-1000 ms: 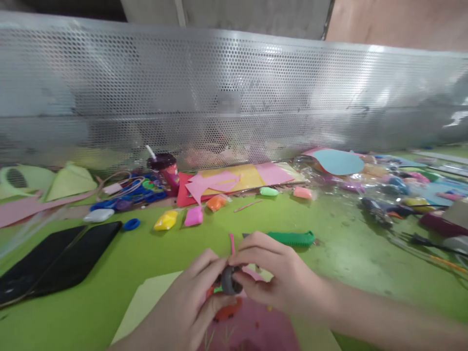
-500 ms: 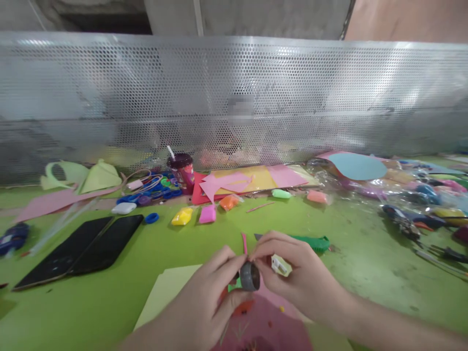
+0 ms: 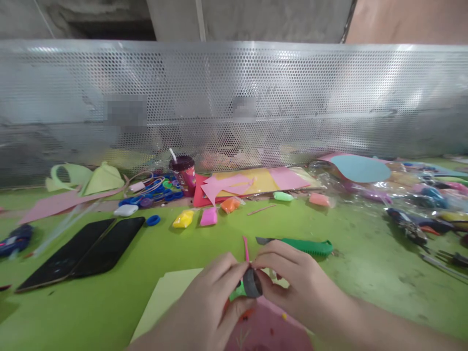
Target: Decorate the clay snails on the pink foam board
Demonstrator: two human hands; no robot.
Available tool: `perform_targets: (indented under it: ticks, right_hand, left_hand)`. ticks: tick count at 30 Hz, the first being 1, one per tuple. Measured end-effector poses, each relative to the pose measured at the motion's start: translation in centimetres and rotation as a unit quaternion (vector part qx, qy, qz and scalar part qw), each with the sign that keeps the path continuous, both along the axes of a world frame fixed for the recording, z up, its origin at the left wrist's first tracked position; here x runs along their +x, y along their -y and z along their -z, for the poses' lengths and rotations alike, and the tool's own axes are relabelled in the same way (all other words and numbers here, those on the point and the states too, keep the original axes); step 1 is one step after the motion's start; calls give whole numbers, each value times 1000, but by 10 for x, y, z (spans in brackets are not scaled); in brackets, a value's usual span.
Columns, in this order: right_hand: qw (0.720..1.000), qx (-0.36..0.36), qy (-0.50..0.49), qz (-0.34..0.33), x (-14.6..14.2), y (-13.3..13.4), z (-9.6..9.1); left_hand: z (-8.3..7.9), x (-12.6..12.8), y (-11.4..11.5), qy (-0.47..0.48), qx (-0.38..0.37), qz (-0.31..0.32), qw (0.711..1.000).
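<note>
A small dark grey hollow cylinder (image 3: 252,283) with a bright green part (image 3: 238,291) at its left is in front of me. Thumb and fingers of my left hand (image 3: 208,297) are closed around it from the left. My right hand (image 3: 292,280) pinches at its upper right rim; its fingertips partly hide that spot. Just beyond the fingers lies a thin pink stick (image 3: 246,247). A green utility knife (image 3: 309,246) rests behind my right hand. Beneath both hands is a dark pink sheet (image 3: 270,331) with small marks, on pale yellow paper (image 3: 164,297).
Clay packets in yellow (image 3: 183,219), pink (image 3: 208,217) and orange (image 3: 231,204) lie ahead. A lidded cup with a straw (image 3: 184,175) stands behind them. Black phone-like slabs (image 3: 109,248) are at left, pliers (image 3: 407,226) at right. A perforated metal screen (image 3: 234,87) crosses the back.
The cylinder has turned a little and sits slightly lower in view, showing more green. My right fingers have come closer around its rim, covering more of the white object behind.
</note>
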State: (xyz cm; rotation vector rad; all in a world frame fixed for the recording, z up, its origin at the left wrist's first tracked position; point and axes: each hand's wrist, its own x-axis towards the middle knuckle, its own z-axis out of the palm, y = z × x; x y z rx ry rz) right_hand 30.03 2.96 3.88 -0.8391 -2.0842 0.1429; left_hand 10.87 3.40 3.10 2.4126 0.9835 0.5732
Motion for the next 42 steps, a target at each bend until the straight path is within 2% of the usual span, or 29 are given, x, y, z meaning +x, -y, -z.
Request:
perform_targets:
  ticks: [6, 9, 14, 18, 22, 28, 30, 33, 39, 42]
  right_hand:
    - [999, 44, -4, 21, -4, 4, -3]
    - [999, 40, -13, 19, -5, 5, -4]
    - [998, -29, -48, 4, -3, 7, -9]
    - [996, -57, -74, -7, -2, 6, -14]
    - [991, -96, -91, 13, -1, 5, -16]
    - [971, -205, -124, 9, 1, 4, -17]
    - [970, -216, -114, 3, 2, 4, -17]
    - [981, -182, -70, 0, 5, 2, -16]
    - [998, -49, -4, -33, 8, -3, -11]
    - [999, -25, 12, -39, 8, -3, -11]
  left_hand:
    - [-3, 2, 3, -18, 39, -10, 999]
    - [-1, 1, 3, -15, 51, -5, 999]
    - [2, 0, 3, 2, 43, 1, 999]
    - [1, 2, 5, 24, 30, 1, 999]
    - [-4, 4, 6, 53, 17, -7, 998]
    - [-6, 3, 6, 78, -8, -15, 997]
    - [-4, 3, 5, 69, 3, -28, 997]
    - [-2, 2, 3, 38, 24, -30, 999]
    - [1, 2, 3, -21, 90, -16, 996]
    - [3, 2, 3, -31, 109, -3, 994]
